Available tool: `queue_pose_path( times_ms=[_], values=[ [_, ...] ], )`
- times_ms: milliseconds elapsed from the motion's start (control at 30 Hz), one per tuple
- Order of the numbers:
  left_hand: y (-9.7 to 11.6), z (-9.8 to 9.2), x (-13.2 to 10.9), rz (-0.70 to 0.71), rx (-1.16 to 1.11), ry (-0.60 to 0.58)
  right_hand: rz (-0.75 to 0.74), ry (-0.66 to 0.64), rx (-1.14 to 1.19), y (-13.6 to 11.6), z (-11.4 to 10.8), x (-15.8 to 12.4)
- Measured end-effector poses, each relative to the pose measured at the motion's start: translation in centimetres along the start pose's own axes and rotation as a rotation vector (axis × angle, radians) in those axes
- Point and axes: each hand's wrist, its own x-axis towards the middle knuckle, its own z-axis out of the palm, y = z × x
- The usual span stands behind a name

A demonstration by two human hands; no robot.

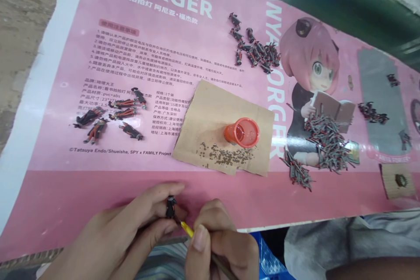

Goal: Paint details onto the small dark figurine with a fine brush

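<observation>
Between the thumb and fingers of my left hand (pixel 141 223) is a small black figurine (pixel 170 206), held upright near the table's front edge. My right hand (pixel 219 240) is closed around a thin paintbrush (pixel 187 229) with a yellow collar and a dark handle. The brush's tip is at the figurine's lower part; whether it touches cannot be made out. Beyond my hands, a red cup (pixel 243 133) rests on a piece of brown cardboard (pixel 203 109) marked with many dark spots. Several black and red figurines (pixel 124 113) lie to the left.
More figurines (pixel 257 50) are grouped behind the cardboard. A heap of small grey and red parts (pixel 328 140) lies to the right, over a printed pink sheet (pixel 98 183). A second cardboard piece (pixel 390 188) is at far right. Another person's lap (pixel 321 245) is at lower right.
</observation>
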Motion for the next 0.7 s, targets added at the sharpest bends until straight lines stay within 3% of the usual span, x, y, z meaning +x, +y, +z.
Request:
queue_pose_path(
  times_ms=[167,333,433,567,700],
  values=[
    [0.0,-0.1,-0.2,-0.040,-0.052,-0.016,-0.002,-0.019,0.059,0.0,-0.4,0.5],
    [0.0,0.0,-0.2,-0.078,-0.102,-0.036,-0.040,-0.391,0.002,-0.1,-1.7,3.6],
    [0.1,0.1,-0.1,-0.100,-0.129,-0.045,-0.007,-0.481,0.022,0.0,-2.3,4.8],
    [-1.0,-0.6,-0.2,-0.130,-0.154,-0.053,0.018,-0.429,0.025,0.0,-2.7,4.2],
    [-4.3,-3.3,-0.5,-0.140,-0.200,-0.072,0.004,-0.204,0.012,-0.4,-1.9,2.4]
  ],
)
